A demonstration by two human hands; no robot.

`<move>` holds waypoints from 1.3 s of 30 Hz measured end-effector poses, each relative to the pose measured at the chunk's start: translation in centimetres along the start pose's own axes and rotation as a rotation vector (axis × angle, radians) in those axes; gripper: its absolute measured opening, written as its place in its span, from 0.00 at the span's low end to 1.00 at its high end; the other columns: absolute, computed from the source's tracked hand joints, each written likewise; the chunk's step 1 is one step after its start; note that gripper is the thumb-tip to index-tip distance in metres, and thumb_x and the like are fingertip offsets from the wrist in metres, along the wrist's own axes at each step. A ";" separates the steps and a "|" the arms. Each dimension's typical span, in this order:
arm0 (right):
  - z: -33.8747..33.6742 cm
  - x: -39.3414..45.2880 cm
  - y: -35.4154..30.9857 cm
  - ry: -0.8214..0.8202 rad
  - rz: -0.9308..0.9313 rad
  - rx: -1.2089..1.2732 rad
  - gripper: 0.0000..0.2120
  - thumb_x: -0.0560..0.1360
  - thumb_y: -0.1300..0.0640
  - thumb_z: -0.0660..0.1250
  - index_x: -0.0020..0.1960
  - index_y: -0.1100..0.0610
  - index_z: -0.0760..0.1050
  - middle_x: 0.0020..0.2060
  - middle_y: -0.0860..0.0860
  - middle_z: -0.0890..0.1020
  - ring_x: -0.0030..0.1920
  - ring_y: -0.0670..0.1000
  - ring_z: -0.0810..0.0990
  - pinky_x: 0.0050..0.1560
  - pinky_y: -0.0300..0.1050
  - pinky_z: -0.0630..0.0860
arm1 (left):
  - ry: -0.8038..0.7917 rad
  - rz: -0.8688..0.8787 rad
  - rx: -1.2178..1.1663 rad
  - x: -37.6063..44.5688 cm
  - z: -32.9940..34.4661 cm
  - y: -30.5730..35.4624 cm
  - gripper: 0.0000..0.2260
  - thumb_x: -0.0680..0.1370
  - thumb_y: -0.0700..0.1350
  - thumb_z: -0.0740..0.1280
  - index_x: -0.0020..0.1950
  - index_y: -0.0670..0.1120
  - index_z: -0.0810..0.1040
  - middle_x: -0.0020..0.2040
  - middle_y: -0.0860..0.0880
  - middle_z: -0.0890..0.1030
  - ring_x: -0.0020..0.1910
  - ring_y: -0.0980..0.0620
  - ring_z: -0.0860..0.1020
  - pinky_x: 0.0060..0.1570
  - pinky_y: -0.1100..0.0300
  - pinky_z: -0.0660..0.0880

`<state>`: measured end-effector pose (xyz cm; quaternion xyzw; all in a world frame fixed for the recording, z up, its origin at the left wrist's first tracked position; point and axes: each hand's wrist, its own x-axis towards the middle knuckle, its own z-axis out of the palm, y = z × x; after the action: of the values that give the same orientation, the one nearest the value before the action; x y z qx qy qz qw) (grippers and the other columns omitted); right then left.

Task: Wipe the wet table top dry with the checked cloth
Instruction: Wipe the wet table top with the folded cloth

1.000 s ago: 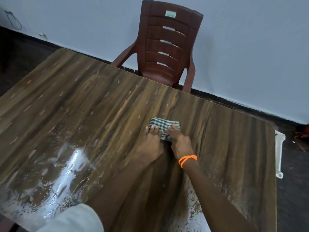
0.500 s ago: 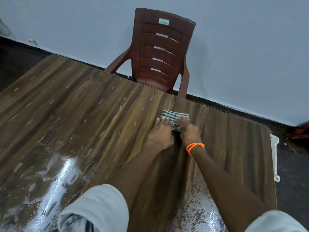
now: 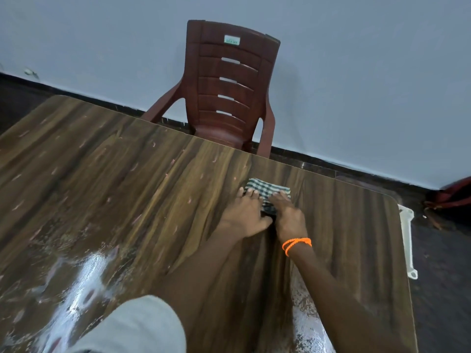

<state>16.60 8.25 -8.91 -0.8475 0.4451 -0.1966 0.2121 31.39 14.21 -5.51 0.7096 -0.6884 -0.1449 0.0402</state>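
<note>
Both palms press flat on a folded cloth (image 3: 265, 191), soft, green-and-white checked; neither hand curls round it. The left hand (image 3: 246, 214) covers its near left part, the right hand (image 3: 289, 215) its near right, fingers spread forward, thumbs almost meeting. The cloth lies near the table's (image 3: 127, 179) far edge, its far strip showing beyond the fingertips. Both arms reach out straight; an orange band (image 3: 297, 244) circles the right wrist. The wood-grain laminate top shines with water (image 3: 84, 281) at the near left. A ribbed brown plastic chair (image 3: 229, 93) stands beyond.
</note>
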 end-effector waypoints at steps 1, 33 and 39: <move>-0.2 1.2 0.0 0.001 0.021 -0.026 0.24 0.71 0.73 0.60 0.63 0.57 0.76 0.64 0.54 0.76 0.70 0.52 0.67 0.68 0.42 0.63 | -0.008 -0.015 -0.007 1.2 -0.3 -0.1 0.35 0.70 0.61 0.53 0.69 0.40 0.73 0.69 0.42 0.72 0.71 0.43 0.65 0.75 0.46 0.53; 2.2 14.2 -3.8 -0.050 0.101 -0.017 0.28 0.68 0.74 0.62 0.65 0.57 0.75 0.65 0.53 0.75 0.69 0.53 0.69 0.67 0.39 0.61 | 0.043 -0.127 0.066 8.9 -3.3 -7.8 0.28 0.79 0.53 0.59 0.75 0.40 0.65 0.76 0.41 0.64 0.76 0.43 0.59 0.76 0.46 0.50; 4.5 16.2 -6.5 -0.147 0.007 -0.037 0.29 0.68 0.73 0.63 0.66 0.56 0.74 0.66 0.53 0.74 0.68 0.55 0.70 0.67 0.43 0.63 | 0.044 -0.169 0.054 7.4 -4.2 -11.6 0.28 0.79 0.53 0.59 0.76 0.41 0.64 0.77 0.41 0.64 0.76 0.44 0.58 0.76 0.48 0.49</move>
<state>31.80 -1.12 -6.86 -0.8619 0.4347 -0.1250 0.2293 43.82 6.83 -5.56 0.7689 -0.6288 -0.1136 0.0238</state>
